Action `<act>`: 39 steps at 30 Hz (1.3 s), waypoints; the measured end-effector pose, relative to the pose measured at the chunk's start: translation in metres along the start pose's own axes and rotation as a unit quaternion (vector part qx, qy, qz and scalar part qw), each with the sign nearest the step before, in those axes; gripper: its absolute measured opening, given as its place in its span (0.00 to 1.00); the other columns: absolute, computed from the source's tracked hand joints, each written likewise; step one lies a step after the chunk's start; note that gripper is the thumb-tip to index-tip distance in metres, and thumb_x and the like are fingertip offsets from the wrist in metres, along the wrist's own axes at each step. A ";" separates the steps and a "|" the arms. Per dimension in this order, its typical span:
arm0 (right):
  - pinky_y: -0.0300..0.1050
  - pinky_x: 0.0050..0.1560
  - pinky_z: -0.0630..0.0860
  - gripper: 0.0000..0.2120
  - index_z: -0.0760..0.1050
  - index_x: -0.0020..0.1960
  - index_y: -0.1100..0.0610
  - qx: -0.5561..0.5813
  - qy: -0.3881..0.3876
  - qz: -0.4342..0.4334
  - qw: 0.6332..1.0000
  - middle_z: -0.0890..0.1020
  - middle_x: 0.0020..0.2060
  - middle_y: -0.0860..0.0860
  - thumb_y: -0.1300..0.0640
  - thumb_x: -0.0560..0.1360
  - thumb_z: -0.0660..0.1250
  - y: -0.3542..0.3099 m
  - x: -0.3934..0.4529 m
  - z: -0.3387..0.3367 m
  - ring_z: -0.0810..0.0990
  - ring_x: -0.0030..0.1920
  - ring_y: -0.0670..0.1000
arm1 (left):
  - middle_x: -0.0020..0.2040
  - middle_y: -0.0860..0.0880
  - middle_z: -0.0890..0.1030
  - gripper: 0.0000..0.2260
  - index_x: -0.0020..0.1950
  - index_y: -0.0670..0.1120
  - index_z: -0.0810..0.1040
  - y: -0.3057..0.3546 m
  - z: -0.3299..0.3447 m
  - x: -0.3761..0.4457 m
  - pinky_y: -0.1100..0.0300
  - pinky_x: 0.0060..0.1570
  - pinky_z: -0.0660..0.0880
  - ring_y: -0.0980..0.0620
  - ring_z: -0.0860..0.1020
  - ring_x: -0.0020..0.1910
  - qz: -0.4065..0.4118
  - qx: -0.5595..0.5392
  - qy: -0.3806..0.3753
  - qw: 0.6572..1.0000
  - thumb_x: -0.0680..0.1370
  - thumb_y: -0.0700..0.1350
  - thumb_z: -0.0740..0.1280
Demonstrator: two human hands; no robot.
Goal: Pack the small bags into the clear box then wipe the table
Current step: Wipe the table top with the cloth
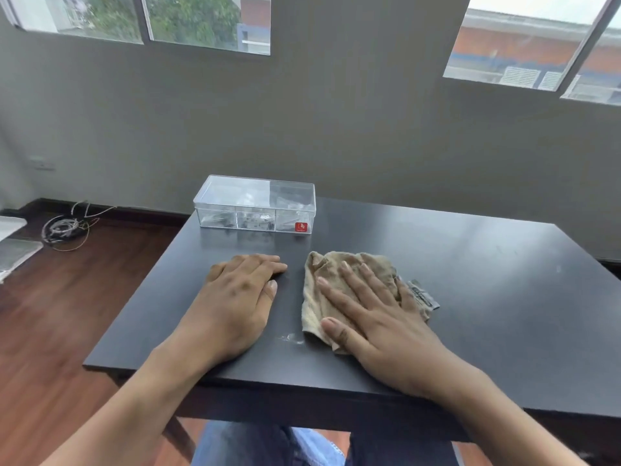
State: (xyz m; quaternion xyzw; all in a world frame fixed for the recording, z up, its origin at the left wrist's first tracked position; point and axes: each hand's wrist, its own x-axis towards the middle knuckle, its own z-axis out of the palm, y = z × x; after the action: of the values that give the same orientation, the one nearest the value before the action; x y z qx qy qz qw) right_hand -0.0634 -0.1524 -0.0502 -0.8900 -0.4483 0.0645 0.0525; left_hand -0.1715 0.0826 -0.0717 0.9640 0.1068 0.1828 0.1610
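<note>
Cloth under flat right hand, fingers spread; left hand flat, fingers together.

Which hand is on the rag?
The right hand. It lies flat on the beige rag, while the left hand rests on the bare black table.
</note>
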 end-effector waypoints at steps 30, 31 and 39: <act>0.52 0.80 0.31 0.44 0.34 0.83 0.50 0.112 -0.025 0.003 0.993 0.31 0.81 0.45 0.29 0.79 0.49 -0.052 0.016 -0.007 0.23 0.76 0.42 | 0.67 0.54 0.78 0.19 0.68 0.49 0.77 -0.027 -0.016 -0.024 0.61 0.68 0.63 0.54 0.72 0.67 -0.039 -0.047 0.031 0.998 0.81 0.45 0.56; 0.52 0.80 0.30 0.42 0.36 0.83 0.50 0.104 -0.027 -0.019 0.994 0.32 0.81 0.45 0.30 0.80 0.48 -0.066 0.018 -0.004 0.23 0.76 0.42 | 0.66 0.53 0.78 0.19 0.69 0.49 0.77 -0.028 -0.016 -0.024 0.59 0.69 0.64 0.54 0.73 0.67 -0.038 -0.046 0.032 0.998 0.81 0.45 0.56; 0.51 0.80 0.33 0.33 0.40 0.83 0.40 0.088 -0.041 -0.043 0.994 0.34 0.81 0.39 0.32 0.82 0.47 -0.073 0.019 -0.002 0.25 0.76 0.37 | 0.67 0.56 0.78 0.19 0.68 0.50 0.78 -0.032 -0.017 -0.023 0.54 0.71 0.66 0.55 0.72 0.68 -0.046 -0.047 0.034 0.997 0.80 0.47 0.56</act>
State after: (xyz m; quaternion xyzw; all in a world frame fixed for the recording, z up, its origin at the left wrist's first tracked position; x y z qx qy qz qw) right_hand -0.1098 -0.0943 -0.0384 -0.8586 -0.4801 0.1382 0.1151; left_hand -0.2042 0.1109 -0.0751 0.9427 0.1479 0.2122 0.2106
